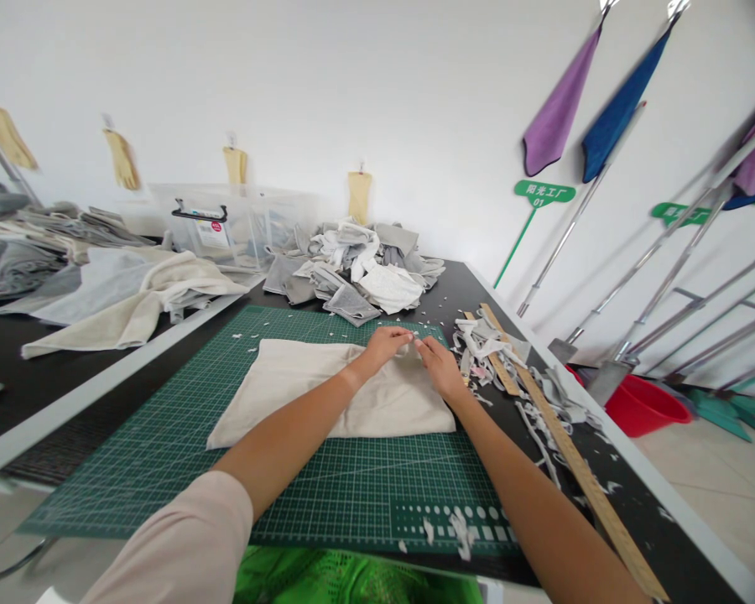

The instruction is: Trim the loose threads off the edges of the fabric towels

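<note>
A cream cloth (295, 390) lies spread flat on a green cutting mat (169, 445) with a white grid. My left hand (382, 349) is closed, thumb and fingers pinching the cloth's far edge right of its middle. Close beside it, my right hand (439, 364) pinches the same edge, its fingertips nearly touching the left ones. Between the hands the cloth is lifted a little and wrinkled. My forearms cover parts of the cloth and mat.
Behind the mat rises a heap of grey and white cloths (352, 264). More cloths (144, 285) lie left, near a clear plastic box (207, 222). Wooden rulers (559, 436) and fabric scraps (484, 344) lie right. A red bucket (648, 403) stands beyond the table's right edge.
</note>
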The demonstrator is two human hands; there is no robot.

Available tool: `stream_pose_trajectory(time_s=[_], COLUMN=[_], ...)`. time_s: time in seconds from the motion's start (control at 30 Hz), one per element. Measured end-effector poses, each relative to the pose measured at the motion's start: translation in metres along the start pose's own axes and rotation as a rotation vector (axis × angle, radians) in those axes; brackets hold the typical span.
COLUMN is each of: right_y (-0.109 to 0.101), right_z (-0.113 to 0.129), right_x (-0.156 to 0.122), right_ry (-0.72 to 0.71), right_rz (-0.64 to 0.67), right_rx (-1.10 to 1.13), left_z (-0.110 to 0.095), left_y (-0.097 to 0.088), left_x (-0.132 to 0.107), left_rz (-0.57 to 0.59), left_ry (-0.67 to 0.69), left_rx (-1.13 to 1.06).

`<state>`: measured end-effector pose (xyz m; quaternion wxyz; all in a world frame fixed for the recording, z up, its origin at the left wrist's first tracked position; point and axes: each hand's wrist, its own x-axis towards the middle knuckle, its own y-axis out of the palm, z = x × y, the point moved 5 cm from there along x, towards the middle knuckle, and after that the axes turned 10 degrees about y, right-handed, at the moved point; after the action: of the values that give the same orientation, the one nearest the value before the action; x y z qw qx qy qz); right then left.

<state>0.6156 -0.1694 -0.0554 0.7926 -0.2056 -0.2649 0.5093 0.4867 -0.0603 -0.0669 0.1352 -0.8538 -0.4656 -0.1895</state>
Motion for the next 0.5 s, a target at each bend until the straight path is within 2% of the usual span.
stream_pose_trajectory(time_s=[0.3, 0.5], right_y=[-0.0005, -0.0014], right_z=[0.0019, 0.0065], right_x=[-0.0001, -0.0014], right_ry=[-0.011, -0.033], right_rz=[-0.017, -0.029], right_rx=[-0.005, 0.030], left_z=[0.0026, -0.0001], left_y=[0.0035, 0.0035], left_x=[0.0008, 0.0004], left_rz=[0.064, 0.044], left_ry=[0.050, 0.015], left_rx=[0.021, 0.006])
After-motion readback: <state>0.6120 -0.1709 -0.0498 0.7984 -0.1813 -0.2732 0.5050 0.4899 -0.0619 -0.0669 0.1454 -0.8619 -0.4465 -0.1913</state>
